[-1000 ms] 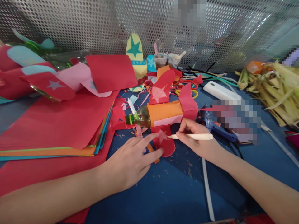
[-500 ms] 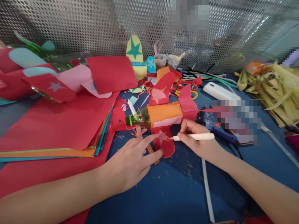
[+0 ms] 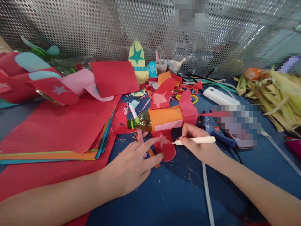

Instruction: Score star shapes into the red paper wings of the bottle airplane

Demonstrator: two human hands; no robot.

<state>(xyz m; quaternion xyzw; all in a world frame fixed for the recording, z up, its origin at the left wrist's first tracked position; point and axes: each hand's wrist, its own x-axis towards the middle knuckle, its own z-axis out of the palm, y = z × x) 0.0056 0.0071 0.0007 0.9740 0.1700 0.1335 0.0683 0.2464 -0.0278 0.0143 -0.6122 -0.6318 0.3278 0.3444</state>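
A green plastic bottle (image 3: 144, 121) lies on its side, its neck to the left and its body wrapped in orange paper (image 3: 166, 116) with a pink strip. Red paper wings stick out on both sides; the near red wing (image 3: 169, 153) bears a pale star (image 3: 162, 140). My left hand (image 3: 134, 166) lies with fingers spread, two fingertips resting on this wing. Between the fingers of my right hand (image 3: 199, 146) is a white marker (image 3: 199, 140), its tip at the star's right point. A far red wing (image 3: 166, 89) carries another pale star.
Stacked coloured paper (image 3: 56, 128) covers the left, with a red paper plane model (image 3: 50, 84) behind it. Paper scraps and scissors (image 3: 191, 98) lie beyond the bottle. A blue glue gun (image 3: 218, 133), a white case (image 3: 221, 95) and corn husks (image 3: 270, 94) are at right.
The view has shifted slightly, so the scene sits a little lower. The marker tip has moved slightly along the star's right point; my left hand keeps its place on the wing.
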